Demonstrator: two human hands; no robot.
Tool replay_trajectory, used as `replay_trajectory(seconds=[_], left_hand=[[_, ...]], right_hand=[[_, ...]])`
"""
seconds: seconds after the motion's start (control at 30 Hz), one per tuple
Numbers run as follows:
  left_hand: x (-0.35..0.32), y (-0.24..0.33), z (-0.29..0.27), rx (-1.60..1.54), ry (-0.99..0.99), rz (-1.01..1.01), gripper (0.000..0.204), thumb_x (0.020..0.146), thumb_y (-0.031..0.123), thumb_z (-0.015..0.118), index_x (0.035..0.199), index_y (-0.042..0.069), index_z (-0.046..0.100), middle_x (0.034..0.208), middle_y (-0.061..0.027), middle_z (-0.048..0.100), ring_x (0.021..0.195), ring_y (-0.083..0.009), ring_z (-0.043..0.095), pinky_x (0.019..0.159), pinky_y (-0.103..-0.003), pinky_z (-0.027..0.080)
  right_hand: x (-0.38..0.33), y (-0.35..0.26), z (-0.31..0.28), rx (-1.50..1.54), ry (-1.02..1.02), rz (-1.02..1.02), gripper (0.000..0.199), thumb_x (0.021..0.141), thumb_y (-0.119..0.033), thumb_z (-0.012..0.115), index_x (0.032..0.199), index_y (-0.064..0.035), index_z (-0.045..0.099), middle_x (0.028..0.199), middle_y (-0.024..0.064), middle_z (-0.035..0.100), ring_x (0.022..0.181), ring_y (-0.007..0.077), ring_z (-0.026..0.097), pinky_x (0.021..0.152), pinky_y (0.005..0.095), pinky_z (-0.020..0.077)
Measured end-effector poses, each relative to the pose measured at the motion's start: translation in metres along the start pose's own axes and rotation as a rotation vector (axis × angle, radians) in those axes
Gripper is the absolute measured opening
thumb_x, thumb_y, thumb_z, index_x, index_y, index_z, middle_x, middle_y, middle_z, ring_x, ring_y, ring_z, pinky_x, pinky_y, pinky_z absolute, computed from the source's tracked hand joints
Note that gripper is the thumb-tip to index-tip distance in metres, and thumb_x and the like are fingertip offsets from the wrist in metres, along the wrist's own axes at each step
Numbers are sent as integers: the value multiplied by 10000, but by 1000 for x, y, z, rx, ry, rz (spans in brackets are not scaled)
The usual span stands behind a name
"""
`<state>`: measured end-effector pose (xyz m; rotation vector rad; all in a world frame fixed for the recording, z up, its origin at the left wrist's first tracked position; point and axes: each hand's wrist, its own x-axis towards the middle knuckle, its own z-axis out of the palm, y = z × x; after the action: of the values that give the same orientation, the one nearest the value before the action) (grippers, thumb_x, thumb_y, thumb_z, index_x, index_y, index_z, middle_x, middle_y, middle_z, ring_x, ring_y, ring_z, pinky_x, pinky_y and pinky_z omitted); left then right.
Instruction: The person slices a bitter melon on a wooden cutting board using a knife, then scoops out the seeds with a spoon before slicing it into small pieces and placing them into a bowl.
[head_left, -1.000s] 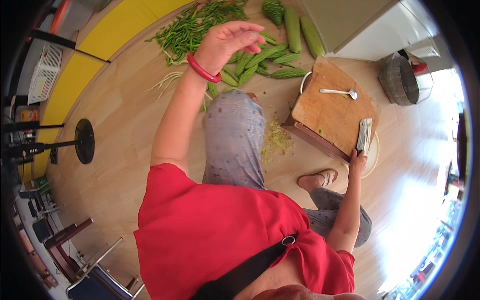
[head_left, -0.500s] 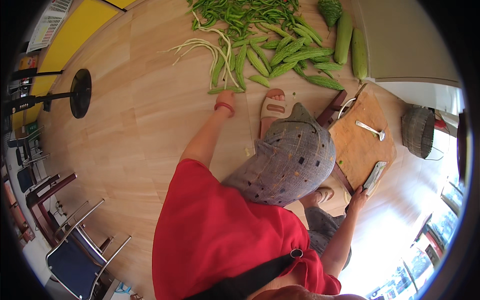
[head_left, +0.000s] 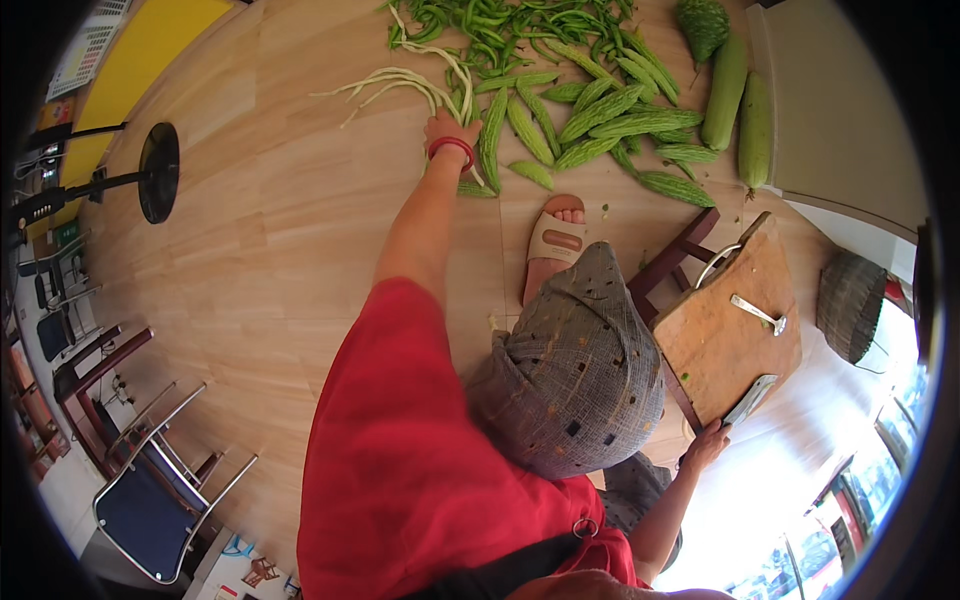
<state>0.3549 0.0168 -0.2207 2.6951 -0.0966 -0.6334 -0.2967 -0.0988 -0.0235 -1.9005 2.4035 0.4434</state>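
My left hand (head_left: 452, 134), with a red bangle at its wrist, reaches down onto the near left end of the vegetables on the floor. Its fingers curl downward where pale long beans (head_left: 393, 77) and bitter melons (head_left: 489, 140) meet. What lies under the fingers is hidden. My right hand (head_left: 708, 446) grips a cleaver (head_left: 748, 400) by its handle. The blade rests along the near right edge of a worn wooden cutting board (head_left: 725, 335). A metal peeler-like tool (head_left: 759, 313) lies on that board.
Green peppers (head_left: 500, 35) are heaped behind the bitter melons. Two long pale-green gourds (head_left: 725, 92) lie by a cabinet (head_left: 845, 110). A dark basket (head_left: 851, 305) stands right of the board. At the left are a round black stand base (head_left: 159, 172) and a blue chair (head_left: 150, 520).
My left hand has moved forward, from the nearest bitter melon to the lower ends of the long beans. My right hand keeps the cleaver at the board's edge. The view has shifted slightly.
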Motion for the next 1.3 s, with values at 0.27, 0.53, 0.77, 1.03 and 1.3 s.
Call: replay_trajectory(seconds=[0.27, 0.53, 0.77, 1.03, 1.3], left_hand=[[13, -27, 2, -126, -201, 68, 660, 641, 348, 753, 1122, -18, 489, 1109, -189, 535, 1007, -302, 548, 845, -387, 462], [4, -44, -28, -362, -572, -141, 363, 663, 105, 735, 933, -43, 542, 773, -117, 597, 632, -205, 556, 601, -329, 463], [-8, -58, 7, -313, -60, -14, 434, 637, 181, 705, 993, 1, 534, 942, -189, 586, 856, -323, 583, 760, -357, 475], [3, -4, -13, -172, -28, -189, 745, 627, 506, 691, 1170, 40, 482, 1203, -161, 439, 1153, -286, 405, 935, -445, 363], [52, 12, 7, -136, -188, -423, 571, 609, 448, 715, 1020, 63, 616, 1127, -116, 548, 1046, -248, 536, 829, -394, 467]], right_hand=[[0, 11, 11, -4, 101, -25, 534, 930, -396, 346, 1287, 2, 365, 1014, 291, 492, 927, 419, 514, 778, 457, 420], [0, 11, 15, 9, 151, -37, 547, 930, -403, 340, 1308, -7, 343, 1022, 303, 488, 927, 429, 514, 777, 458, 421], [1, 7, 16, 6, 171, -36, 528, 933, -398, 331, 1291, -11, 363, 1009, 304, 490, 905, 429, 519, 745, 470, 426], [1, 17, 25, 24, 214, -26, 528, 933, -402, 330, 1284, -9, 370, 978, 294, 492, 888, 427, 516, 726, 464, 424], [1, 9, 20, 27, 162, 9, 539, 936, -392, 303, 1324, -18, 327, 1060, 280, 456, 970, 412, 487, 793, 465, 413]])
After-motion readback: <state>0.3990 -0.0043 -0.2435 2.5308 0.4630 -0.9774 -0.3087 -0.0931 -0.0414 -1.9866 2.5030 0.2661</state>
